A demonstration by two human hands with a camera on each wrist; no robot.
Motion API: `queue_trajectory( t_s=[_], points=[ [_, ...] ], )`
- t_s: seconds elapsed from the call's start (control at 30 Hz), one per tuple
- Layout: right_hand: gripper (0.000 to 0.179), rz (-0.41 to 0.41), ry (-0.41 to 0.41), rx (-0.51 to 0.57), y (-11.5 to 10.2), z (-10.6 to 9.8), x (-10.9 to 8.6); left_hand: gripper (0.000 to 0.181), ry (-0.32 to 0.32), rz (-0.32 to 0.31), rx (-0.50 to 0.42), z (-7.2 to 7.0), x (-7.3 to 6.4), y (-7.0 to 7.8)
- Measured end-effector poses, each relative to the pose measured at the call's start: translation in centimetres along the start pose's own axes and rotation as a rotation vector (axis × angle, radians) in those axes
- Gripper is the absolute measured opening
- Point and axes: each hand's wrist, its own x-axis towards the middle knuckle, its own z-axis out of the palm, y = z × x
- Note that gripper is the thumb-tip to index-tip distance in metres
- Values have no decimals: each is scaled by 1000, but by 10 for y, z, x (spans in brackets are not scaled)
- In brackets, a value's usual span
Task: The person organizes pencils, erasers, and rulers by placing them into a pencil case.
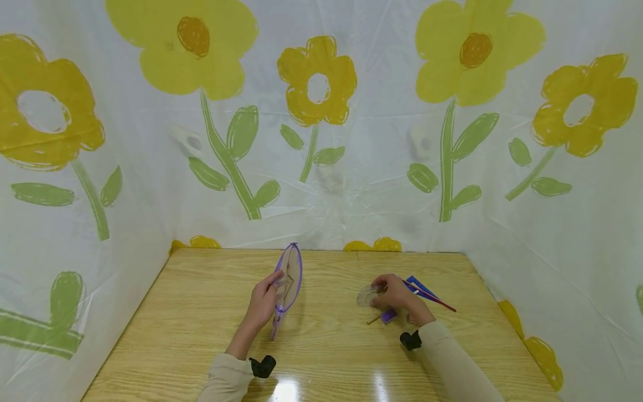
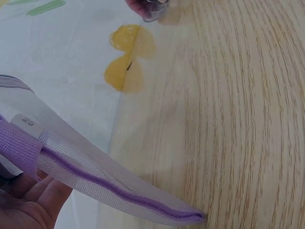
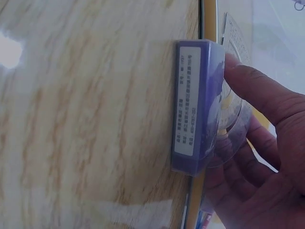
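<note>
My left hand (image 1: 264, 298) grips a pale mesh zip pouch (image 1: 289, 282) with purple trim and holds it upright over the table. Its purple edges form a long oval in the head view. Along the pouch (image 2: 119, 179) in the left wrist view runs a purple seam, with a small white tag near the hand. To the right, my right hand (image 1: 394, 293) pinches a clear protractor (image 1: 366, 296) between thumb and fingers. Close below that hand is a purple box (image 1: 388, 316) with a white printed label (image 3: 188, 102), and a thin yellowish stick (image 1: 373, 320) lies beside it.
Past my right hand lie a blue ruler-like piece (image 1: 419, 286) and a dark red pencil (image 1: 444, 304). White cloth (image 1: 341, 218) with yellow flowers walls the wooden table (image 1: 201, 312) at the back and both sides. Each wrist carries a black camera (image 1: 263, 367).
</note>
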Motion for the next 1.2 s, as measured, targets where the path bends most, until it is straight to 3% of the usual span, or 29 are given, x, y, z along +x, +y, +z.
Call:
queue_trajectory(
  t_s=[0.13,0.3,0.53,0.8,1.0,1.07,1.2],
  points=[
    [41,-15,17,51,3,-3,1,45,6,2,2,0,-1,1],
    [37,-75,11,93,5,-5,0,45,-3,12,-2,-2,1,-7],
    [25,-73,-7,131,7,-3,2,45,-12,19,-14,-3,0,-8],
    [26,-101,42,223,8,-1,3,44,-22,3,-17,-6,-14,28],
    [28,-53,53,311,6,1,1,45,1,-4,3,-2,0,-6],
    [29,-44,54,336,6,1,1,46,4,1,7,-2,0,-6],
    [31,-21,60,399,5,2,0,45,-12,3,-13,-4,-7,13]
  ],
)
